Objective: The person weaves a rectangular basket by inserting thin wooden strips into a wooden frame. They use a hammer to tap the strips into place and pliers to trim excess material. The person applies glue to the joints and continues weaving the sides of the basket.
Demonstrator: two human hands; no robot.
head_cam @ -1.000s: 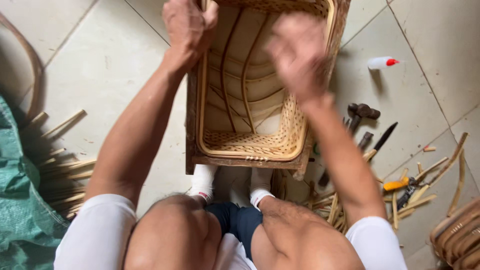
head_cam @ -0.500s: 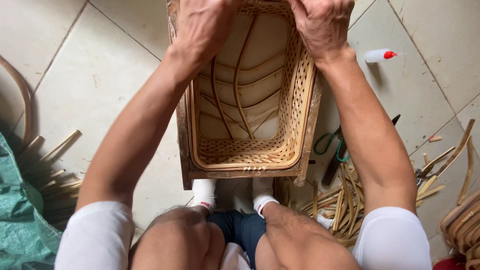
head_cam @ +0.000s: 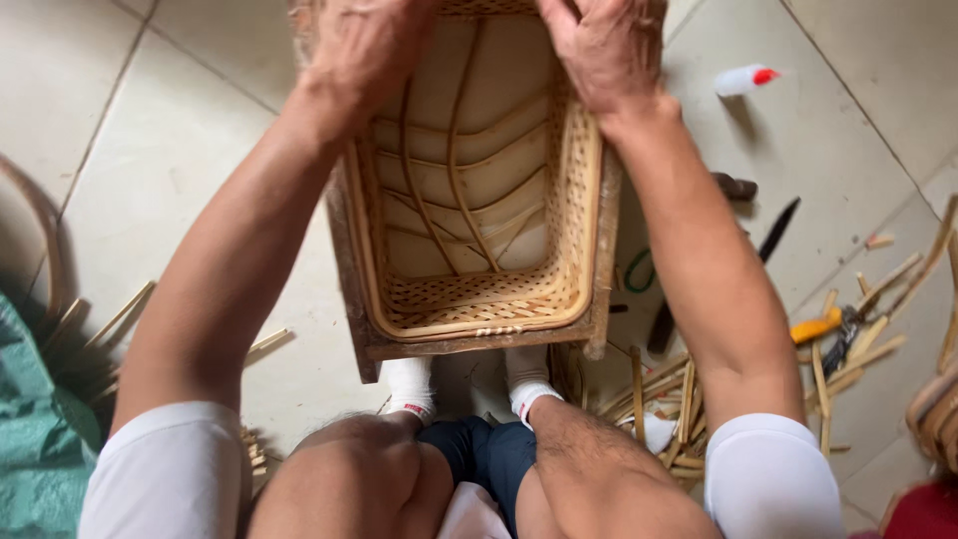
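— Rattan basket frame (head_cam: 479, 250): where does it sit against your hands?

— Upper middle of the frame, standing on the tile floor (head_cam: 150, 150) just past my white-socked feet (head_cam: 469, 384). Its long axis runs straight away from me, near end low by my socks, far end cut off at the top edge. Both my hands are at that far end.

— Which hand is closer to it?

— Neither; both are touching. My left hand (head_cam: 364, 50) is closed over the left rim, upper left of centre. My right hand (head_cam: 604, 50) is clamped on the right rim, fingers curled over the woven wall. Arms run down either side of the frame.

— Around it?

— Right of the frame: small white bottle with a red cap (head_cam: 746, 80), a dark-handled knife (head_cam: 773, 230), cut rattan strips (head_cam: 848, 339) and an orange-handled tool (head_cam: 818, 324). Green sheet (head_cam: 40, 439) at lower left.
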